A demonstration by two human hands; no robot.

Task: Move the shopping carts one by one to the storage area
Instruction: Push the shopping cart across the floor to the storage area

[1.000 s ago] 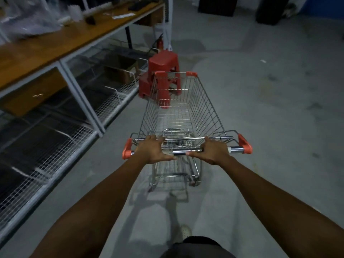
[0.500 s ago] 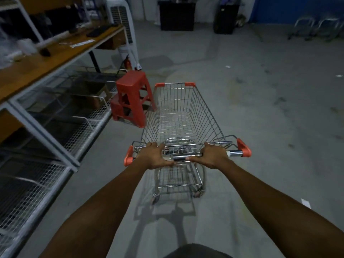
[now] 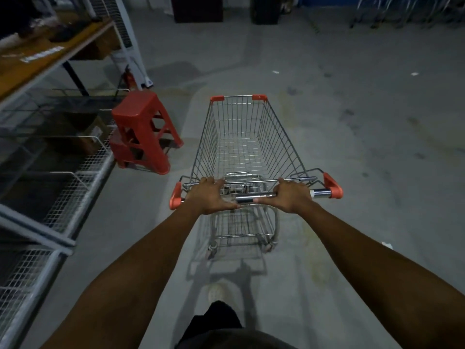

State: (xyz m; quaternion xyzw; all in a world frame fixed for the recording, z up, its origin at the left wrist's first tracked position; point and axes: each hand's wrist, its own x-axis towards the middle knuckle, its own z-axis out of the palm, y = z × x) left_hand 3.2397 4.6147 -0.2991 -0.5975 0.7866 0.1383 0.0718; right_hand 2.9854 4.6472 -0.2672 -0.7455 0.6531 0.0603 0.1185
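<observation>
Left grip (image 3: 208,195), right grip (image 3: 292,195) clasp cart handle (image 3: 247,198)

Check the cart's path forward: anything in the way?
Nothing visible directly ahead: bare floor in front of the cart. The red stools stand off to its left by the shelving, apart from it. The left hand and right hand grip its handle. Storage area unidentifiable.

The cart (image 3: 249,147) stands on the floor (image 3: 377,147) straight before you, your left hand (image 3: 208,195) and right hand (image 3: 292,196) side by side on its handle (image 3: 249,198). Left of the cart stands a stool (image 3: 143,132), just beside the shelf rack (image 3: 63,197).
</observation>
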